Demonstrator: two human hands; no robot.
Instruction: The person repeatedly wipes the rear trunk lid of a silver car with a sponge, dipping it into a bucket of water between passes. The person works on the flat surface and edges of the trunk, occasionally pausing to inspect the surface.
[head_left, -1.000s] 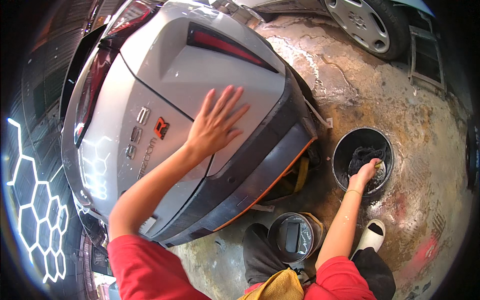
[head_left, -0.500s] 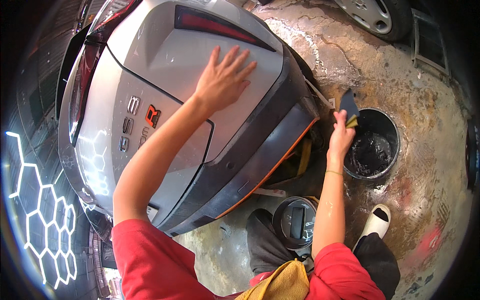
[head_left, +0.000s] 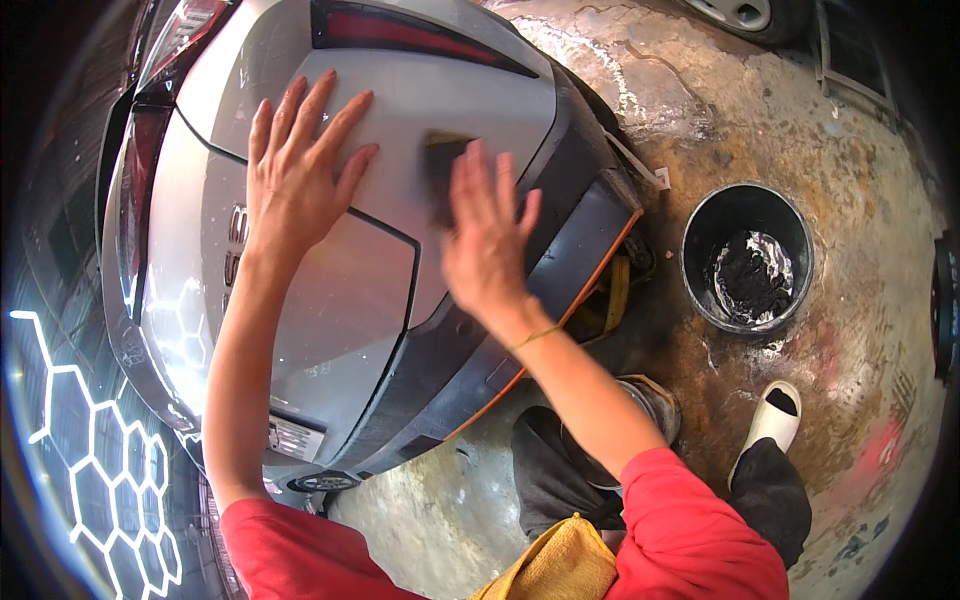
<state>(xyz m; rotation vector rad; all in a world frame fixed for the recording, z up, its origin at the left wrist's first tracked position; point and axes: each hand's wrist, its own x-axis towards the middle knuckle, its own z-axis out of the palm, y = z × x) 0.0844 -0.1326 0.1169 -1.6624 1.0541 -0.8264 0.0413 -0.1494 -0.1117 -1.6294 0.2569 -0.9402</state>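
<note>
Fingers spread, my left hand (head_left: 300,170) lies flat on the silver rear panel (head_left: 395,100) of a car, below the red tail light (head_left: 420,42). To its right, my right hand (head_left: 490,235) is over the same panel near the dark bumper (head_left: 520,310), fingers stretched upward. A dark sheet of sandpaper (head_left: 438,165) with a yellowish edge sits at its fingertips against the paint. Motion smears the sheet, and the fingers partly cover it.
A black bucket (head_left: 722,215) with dark, foamy liquid stands on the wet concrete floor (head_left: 850,330) at right. Beneath my right forearm a second bucket (head_left: 665,405) partly shows. A yellow cloth (head_left: 555,565) is at my lap. A car wheel (head_left: 745,12) is at the far right.
My right hand has swung left from above the bucket to the car panel, bringing the sandpaper along. The left hand has slid left across the panel. The view has shifted slightly.
</note>
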